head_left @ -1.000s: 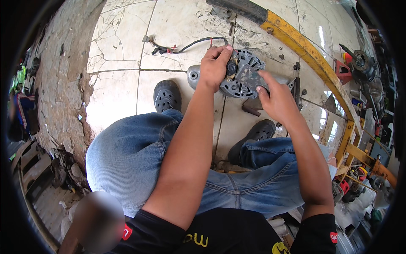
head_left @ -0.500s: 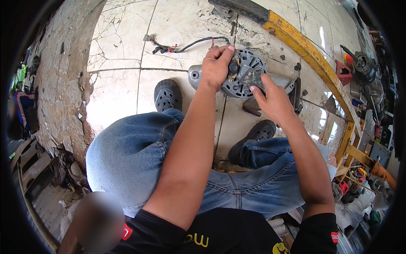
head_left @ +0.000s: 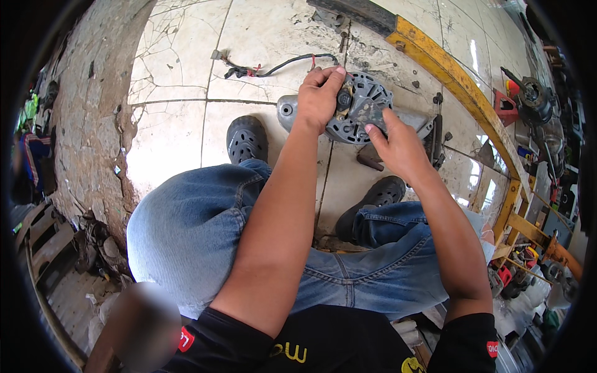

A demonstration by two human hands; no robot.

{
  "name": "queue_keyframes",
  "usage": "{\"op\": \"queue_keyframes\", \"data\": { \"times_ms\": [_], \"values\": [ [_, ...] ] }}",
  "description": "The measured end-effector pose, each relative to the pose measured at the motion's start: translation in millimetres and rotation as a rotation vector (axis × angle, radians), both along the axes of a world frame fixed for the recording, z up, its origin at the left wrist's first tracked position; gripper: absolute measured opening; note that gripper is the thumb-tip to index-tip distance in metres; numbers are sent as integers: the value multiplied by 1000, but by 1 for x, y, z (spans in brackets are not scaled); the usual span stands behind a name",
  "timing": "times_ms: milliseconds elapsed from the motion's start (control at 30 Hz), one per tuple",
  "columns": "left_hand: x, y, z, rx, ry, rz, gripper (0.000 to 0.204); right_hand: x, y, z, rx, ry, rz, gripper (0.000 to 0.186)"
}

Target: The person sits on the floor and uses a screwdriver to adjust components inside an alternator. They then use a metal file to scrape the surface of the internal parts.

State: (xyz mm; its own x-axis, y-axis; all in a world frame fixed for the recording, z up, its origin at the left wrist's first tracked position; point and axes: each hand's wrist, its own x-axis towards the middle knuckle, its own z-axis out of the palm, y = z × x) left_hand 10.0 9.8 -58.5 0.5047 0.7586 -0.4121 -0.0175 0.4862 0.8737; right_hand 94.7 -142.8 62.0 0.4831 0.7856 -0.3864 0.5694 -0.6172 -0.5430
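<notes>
A grey metal alternator (head_left: 369, 93) with a slotted round end is between my hands, in front of my knees. My left hand (head_left: 318, 101) grips its left side, thumb beside a round black part (head_left: 344, 99). My right hand (head_left: 403, 144) is closed on the right side, its thumb against a flat grey plate (head_left: 369, 116) on the slotted face. The right fingertips are partly hidden. A larger smooth metal casing (head_left: 287, 112) lies on the tiles under the alternator. From near my left fingertips a black wire harness (head_left: 280, 69) with red bits runs out leftward.
Dark clogs (head_left: 247, 140) on my feet flank the work. A yellow metal frame (head_left: 463, 84) curves along the right. A dark rod (head_left: 438, 130) and a brown metal piece (head_left: 369, 161) lie near the casing. Tools and machine parts (head_left: 540, 102) crowd the far right.
The alternator and both hands have shifted very slightly; my right thumb sits a touch further left. Both hands keep their hold.
</notes>
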Motion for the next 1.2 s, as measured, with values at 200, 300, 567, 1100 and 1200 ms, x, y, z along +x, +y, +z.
{"op": "queue_keyframes", "data": {
  "times_ms": [200, 300, 567, 1100, 1200],
  "values": [
    [1, -2, 10, -106, -37, -20, 35, 1, 2, 2, -31, 45, -25, 32],
    [-1, 2, 1, -16, -31, 6, 34, 2, 2, -4, 2, 63, -10, 32],
    [-1, 0, 14, -97, -25, -24, 33, -2, 1, -1, 12, 44, -53, 30],
    [-1, -1, 4, -33, -30, -8, 35, 1, -2, -8, 52, -4, 11, 29],
    [-2, 0, 6, -58, -30, -38, 35, 4, 0, -5, 20, 20, 9, 28]
  ]
}}
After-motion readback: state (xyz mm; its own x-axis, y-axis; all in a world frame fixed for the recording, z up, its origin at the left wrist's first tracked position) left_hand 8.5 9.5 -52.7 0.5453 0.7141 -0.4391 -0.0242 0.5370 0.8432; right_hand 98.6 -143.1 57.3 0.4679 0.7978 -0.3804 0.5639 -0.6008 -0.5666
